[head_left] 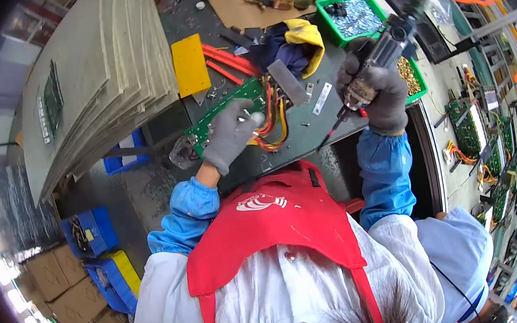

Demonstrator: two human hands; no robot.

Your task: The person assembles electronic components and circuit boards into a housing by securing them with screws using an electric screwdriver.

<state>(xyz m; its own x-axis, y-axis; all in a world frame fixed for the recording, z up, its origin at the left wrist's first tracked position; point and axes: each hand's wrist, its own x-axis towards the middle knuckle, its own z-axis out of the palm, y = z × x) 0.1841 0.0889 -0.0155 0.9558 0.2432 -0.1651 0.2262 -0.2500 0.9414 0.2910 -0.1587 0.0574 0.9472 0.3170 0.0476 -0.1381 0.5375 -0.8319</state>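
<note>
The gloved left hand (230, 134) rests with fingers curled on the green circuit board (227, 111); the right hand (375, 94) has its fingers wrapped around a power screwdriver (386, 51) above the surface (306, 133).

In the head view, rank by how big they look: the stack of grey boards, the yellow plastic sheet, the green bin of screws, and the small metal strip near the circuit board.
1. Stack of grey boards, by far the largest.
2. Green bin of screws and yellow plastic sheet: look about alike, too close to rank.
3. Small metal strip, the smallest.

Left hand (230, 133) flat, right hand (373, 94) fisted
</note>
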